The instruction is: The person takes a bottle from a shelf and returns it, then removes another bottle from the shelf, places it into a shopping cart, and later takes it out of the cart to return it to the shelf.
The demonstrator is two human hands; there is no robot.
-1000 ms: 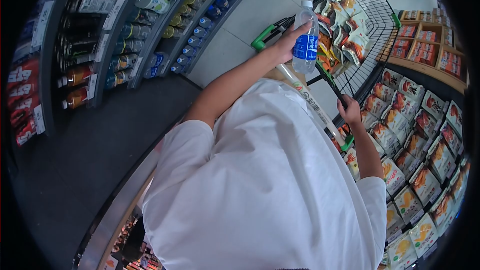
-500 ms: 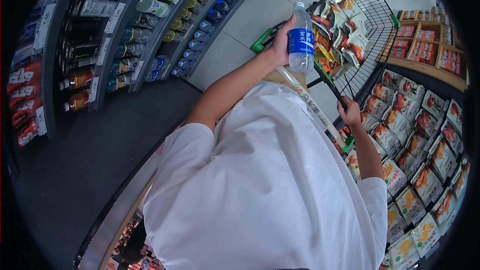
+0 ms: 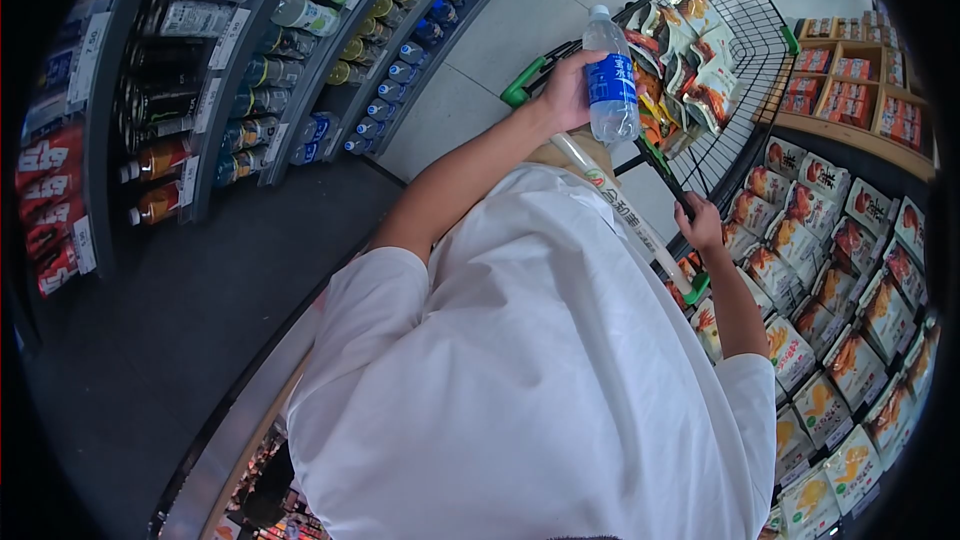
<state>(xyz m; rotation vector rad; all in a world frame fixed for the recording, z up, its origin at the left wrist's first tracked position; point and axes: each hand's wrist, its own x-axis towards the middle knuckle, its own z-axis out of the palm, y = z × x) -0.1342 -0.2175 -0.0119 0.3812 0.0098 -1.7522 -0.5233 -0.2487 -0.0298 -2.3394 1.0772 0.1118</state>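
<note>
A clear water bottle (image 3: 611,90) with a blue label and a white cap is gripped in my left hand (image 3: 566,95), held up above the cart's handle and tilted slightly. My fingers wrap behind it from the left side. My right hand (image 3: 704,224) is closed on the black side rail of the shopping cart (image 3: 757,32), near the green end of its handle. Inside the cart lies a pile of snack bags (image 3: 690,60), silvery and orange. The cart's handle bar (image 3: 630,218), clear with printed characters, runs in front of my white shirt.
Drink shelves (image 3: 340,45) with bottles, cans and price tags curve along the left. On the right, racks of packaged snack pouches (image 3: 820,270) stand close to my right arm. A wooden display (image 3: 850,90) with red boxes is behind them. Light floor tiles (image 3: 480,35) lie ahead.
My left hand has turned the bottle a little, so its base has swung right and its label now faces more to the right. My right hand stays on the cart.
</note>
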